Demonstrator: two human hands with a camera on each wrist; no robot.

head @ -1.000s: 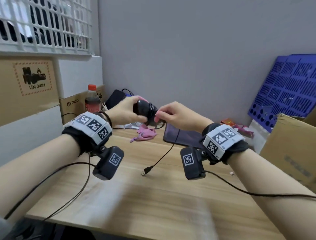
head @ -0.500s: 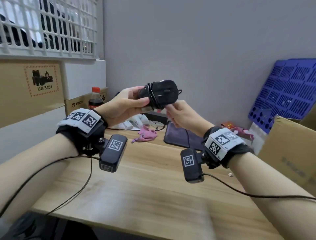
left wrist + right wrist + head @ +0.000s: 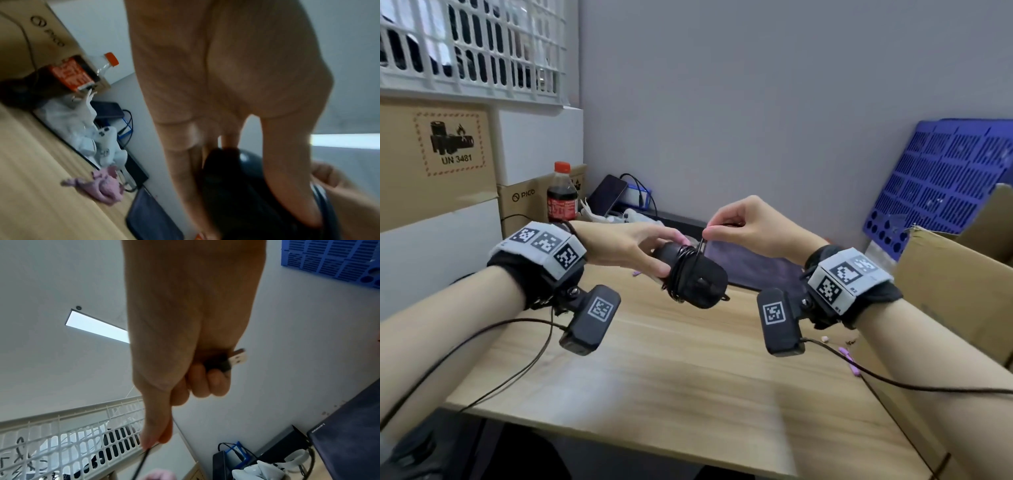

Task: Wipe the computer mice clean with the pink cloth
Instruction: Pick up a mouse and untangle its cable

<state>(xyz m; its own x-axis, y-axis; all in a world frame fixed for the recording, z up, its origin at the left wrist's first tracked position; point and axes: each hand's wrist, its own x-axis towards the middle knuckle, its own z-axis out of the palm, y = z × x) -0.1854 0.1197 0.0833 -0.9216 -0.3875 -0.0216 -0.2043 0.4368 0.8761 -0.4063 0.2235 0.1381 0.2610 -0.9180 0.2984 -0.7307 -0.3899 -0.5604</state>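
both hands busy: left hand (image 3: 626, 245) holds mouse (image 3: 698, 281), right hand (image 3: 750, 226) pinches cable (image 3: 702, 245).

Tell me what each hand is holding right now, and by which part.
Left hand grips the black mouse by its rear end. Right hand pinches the mouse's cable near the wound coil, plug tucked under its curled fingers.

Both forearms are bare, with no sleeves. Each wrist wears a black strap (image 3: 534, 274) topped by a grey band (image 3: 847, 277) printed with square black-and-white markers. A black camera block (image 3: 590, 317) with its own marker hangs beneath each wrist, trailing a thin dark cable (image 3: 914, 385).
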